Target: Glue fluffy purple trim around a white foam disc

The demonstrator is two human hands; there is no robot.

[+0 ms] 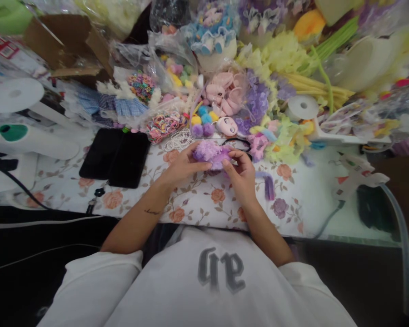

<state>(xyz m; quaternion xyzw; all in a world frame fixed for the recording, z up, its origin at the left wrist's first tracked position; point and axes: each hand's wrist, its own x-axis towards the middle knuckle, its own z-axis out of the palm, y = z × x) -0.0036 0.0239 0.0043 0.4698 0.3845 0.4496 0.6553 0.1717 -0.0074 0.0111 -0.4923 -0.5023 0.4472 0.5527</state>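
A fluffy lilac and purple piece (209, 152), with a furry texture, is held between both hands above the flowered tablecloth (204, 213). My left hand (184, 165) is closed on its left side, the thumb lying along the lower edge. On its right side, my right hand (240, 172) pinches the piece between thumb and fingers. A bent bundle of purple fuzzy stems (268, 185) lies just right of my right hand. Behind the piece are a doll's face (227, 126) and several coloured pompoms (203, 120). What the piece forms cannot be made out.
Two dark phones (114, 156) lie at left, near a white device with a green top (34, 138). A glue gun (357, 175) with a cable sits at right. Bead strings (179, 140), bags of small bands (165, 125), pink pieces (226, 91) and yellow stems (316, 88) crowd the back.
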